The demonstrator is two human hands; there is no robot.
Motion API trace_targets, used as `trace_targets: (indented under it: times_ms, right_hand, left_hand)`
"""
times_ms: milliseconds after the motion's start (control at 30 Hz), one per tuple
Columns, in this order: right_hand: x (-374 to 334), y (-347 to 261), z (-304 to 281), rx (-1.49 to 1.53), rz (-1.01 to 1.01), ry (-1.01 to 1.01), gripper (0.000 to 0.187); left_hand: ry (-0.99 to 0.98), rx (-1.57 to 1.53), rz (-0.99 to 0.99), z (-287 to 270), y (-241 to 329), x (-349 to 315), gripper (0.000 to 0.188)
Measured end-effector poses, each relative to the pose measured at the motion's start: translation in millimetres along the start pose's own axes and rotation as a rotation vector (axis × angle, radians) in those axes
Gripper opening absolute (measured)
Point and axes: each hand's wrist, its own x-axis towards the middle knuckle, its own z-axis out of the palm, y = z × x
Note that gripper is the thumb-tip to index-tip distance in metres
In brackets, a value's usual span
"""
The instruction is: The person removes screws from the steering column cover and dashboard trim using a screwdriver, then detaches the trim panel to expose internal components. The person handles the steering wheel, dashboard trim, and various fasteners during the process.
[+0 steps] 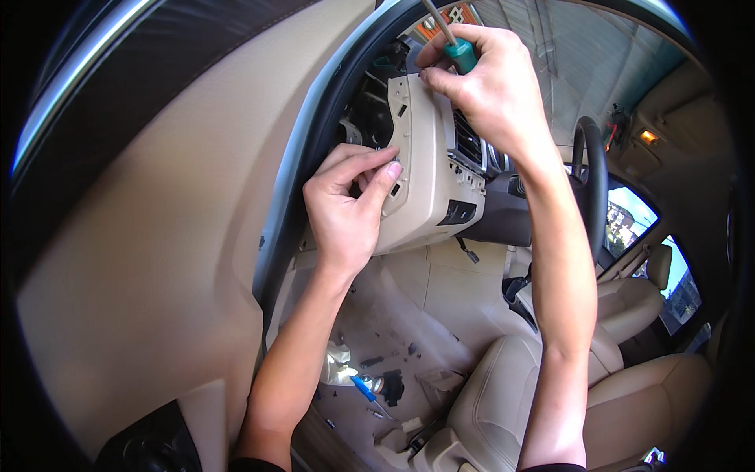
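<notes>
My right hand (503, 94) is closed around a screwdriver with a green handle (462, 57), its metal shaft pointing up and away at the top of the view. The thumb and fingers of that hand are close to the upper end of the beige dashboard (429, 149). At the dashboard's open side end, my left hand (342, 208) pinches thumb and forefinger together beside the slotted edge. Whatever sits between those fingertips is too small to make out. A dark cavity (373, 102) shows behind the edge.
The open door (141, 204) fills the left side. A steering wheel (590, 173) and beige seats (499, 385) are to the right. On the floor lie a blue-handled tool (362, 388), a dark-handled tool (372, 362) and small scattered parts. A connector (472, 256) hangs below the dashboard.
</notes>
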Motion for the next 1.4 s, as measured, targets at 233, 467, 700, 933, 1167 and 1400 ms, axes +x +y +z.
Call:
trace_targets:
  times_ms: [233,467,700,933,1167,1400]
  right_hand:
    - [-2.2,7.5,16.6,0.083,-0.063,0.007,0.021]
    - [-12.2,3.1,19.9,0.034,0.008,0.05,0.019]
    - [-26.8,7.5,16.5,0.131,0.035,0.098,0.019]
    - [-32.3,7.5,16.5,0.257,0.091,0.102,0.016]
    - [-35.0,9.7,17.4,0.269,0.052,0.09,0.016]
    - [-50.3,10.3,13.1,0.365,0.065,0.098,0.016]
  left_hand:
    - [0.11,-0.032,-0.121,9.1,2.1,-3.1,0.009]
    - [0.033,0.075,0.046,2.3,-2.5,-3.6,0.013]
    - [0.1,0.052,-0.075,9.4,3.7,-1.8,0.006]
    - [0.082,0.079,-0.049,8.3,2.3,-0.7,0.008]
    - [-0.06,0.075,0.104,-2.2,-3.3,1.1,0.018]
    - [-0.063,-0.019,0.009,-3.4,-0.8,-0.8,0.029]
